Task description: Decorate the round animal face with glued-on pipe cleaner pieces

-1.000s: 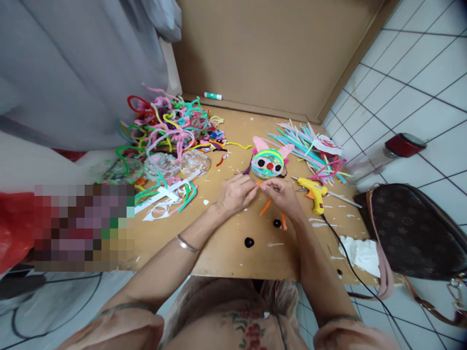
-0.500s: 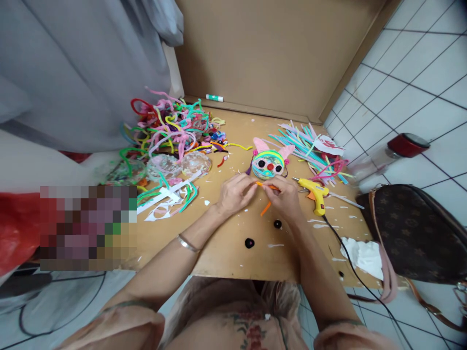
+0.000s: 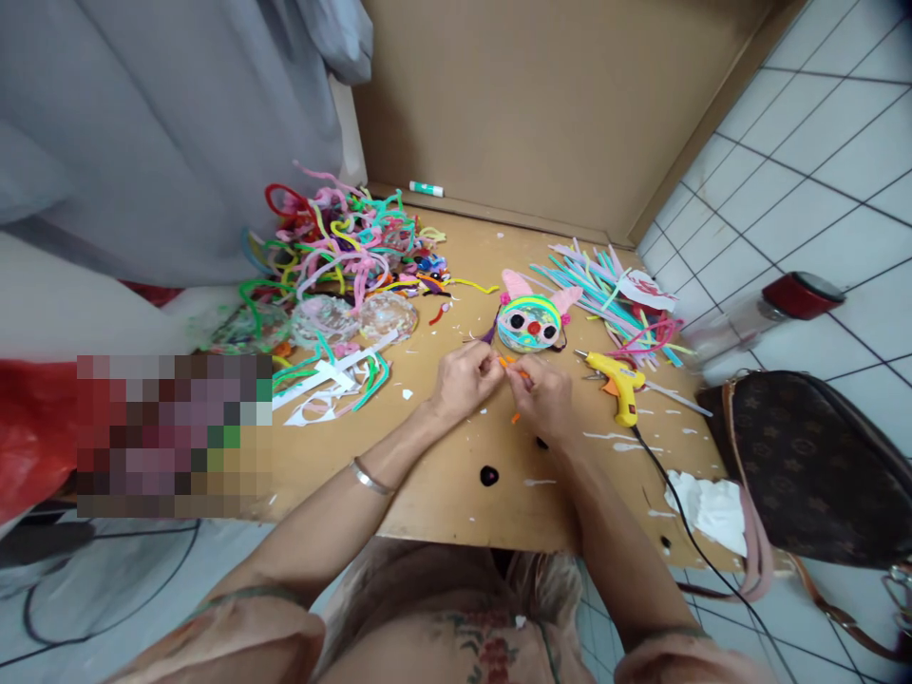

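Observation:
Between my two hands is an orange pipe cleaner, its free end showing just under my right fingers. My left hand pinches one part of it with closed fingers. Closed as well, my right hand grips the other part close by. Just beyond the hands lies a round animal-face craft with pink ears, black eyes and a red nose. Nearer to me is a black disc; a second black disc is partly covered by my right hand.
A yellow glue gun with a black cord lies to the right, before a bundle of pastel pipe cleaners. Tangled pipe cleaners heap up at the left. A brown handbag, crumpled tissue and clear bottle stand right.
My hands have come closer together, the right one moving left and partly over a black disc. Less of the orange pipe cleaner shows now. The view has shifted slightly.

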Demonstrator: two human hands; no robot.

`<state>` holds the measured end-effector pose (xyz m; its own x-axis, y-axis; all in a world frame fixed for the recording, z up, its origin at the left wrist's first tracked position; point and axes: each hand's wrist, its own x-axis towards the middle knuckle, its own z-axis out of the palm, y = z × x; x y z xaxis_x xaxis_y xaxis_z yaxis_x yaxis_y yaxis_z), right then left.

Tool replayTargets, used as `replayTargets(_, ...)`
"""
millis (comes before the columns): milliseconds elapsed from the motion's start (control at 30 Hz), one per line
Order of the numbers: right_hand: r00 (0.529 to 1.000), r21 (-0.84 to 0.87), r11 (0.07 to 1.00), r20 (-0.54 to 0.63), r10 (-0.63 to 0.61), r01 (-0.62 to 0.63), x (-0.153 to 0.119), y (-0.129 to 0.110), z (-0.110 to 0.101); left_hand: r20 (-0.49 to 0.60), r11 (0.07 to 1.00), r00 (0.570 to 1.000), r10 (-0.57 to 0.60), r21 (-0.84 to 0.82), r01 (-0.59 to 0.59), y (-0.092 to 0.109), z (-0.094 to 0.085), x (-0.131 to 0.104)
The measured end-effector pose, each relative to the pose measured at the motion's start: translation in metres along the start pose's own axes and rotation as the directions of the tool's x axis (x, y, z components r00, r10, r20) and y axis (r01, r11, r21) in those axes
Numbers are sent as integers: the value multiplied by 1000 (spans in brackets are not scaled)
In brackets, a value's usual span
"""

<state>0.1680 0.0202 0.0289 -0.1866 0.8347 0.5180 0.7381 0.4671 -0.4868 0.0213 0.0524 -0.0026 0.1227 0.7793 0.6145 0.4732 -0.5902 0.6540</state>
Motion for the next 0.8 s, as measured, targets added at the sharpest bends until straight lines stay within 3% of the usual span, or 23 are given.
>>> replayTargets(167,999,66,998,-21,24,-23,-1,-3,-4,-1,961,967,-255,-109,253,-8,-3,8)
replayTargets(267,989,184,979,-100,113,-94,-2,-8,-9,-168,919,904,-394,-93,383,-19,-21,16)
replayTargets(333,972,286,944,-121,203,-162,0,-9,-10,-198,935,915,-353,-38,352,-22,-32,17)
replayTargets(467,957,420,873,-31,287,-248,5,-5,-7,-119,954,952,-283,69,292,-18,-34,12)
replayTargets(533,948,459,844,-9,317,-277,7,-3,-7,-136,968,967,-214,100,228,-16,-30,9)
replayTargets(633,943,478,826,11,333,-297,7,-1,-6,-152,988,988,2,151,21,-13,-25,6)
replayTargets(700,945,474,828,35,324,-301,5,1,-4,-59,965,980,190,194,-175,-11,-20,3)
replayTargets(800,951,470,830,76,301,-300,4,7,2,148,888,906,398,184,-420,-12,-11,-3)
